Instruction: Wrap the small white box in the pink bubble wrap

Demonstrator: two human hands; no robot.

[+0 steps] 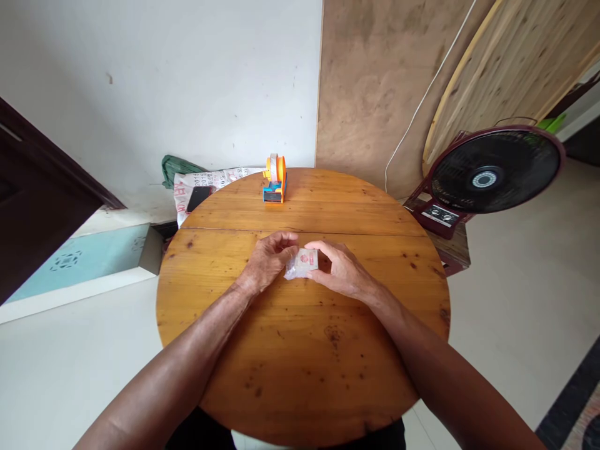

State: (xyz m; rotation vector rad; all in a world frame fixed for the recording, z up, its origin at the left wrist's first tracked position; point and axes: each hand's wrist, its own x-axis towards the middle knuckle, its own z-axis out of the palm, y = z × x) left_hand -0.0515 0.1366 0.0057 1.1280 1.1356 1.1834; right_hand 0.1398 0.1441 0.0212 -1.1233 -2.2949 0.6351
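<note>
A small pale box with red print (307, 257) is at the middle of the round wooden table (319, 356). Clear, crinkled plastic wrap (291, 270) shows at its left end. My right hand (344, 269) grips the box from the right, thumb on the near edge and fingers on the far edge. At the left end, my left hand (272, 259) is closed with its thumb and fingers on the plastic wrap. The fingertips of my left hand are partly hidden.
An orange and blue tape dispenser (275, 178) stands at the table's far edge. To the right is a dark red fan (487, 175). Behind the table on the left lie a printed white sack (215, 181) and a green bag (178, 167). A white cord (426, 94) hangs along the wall.
</note>
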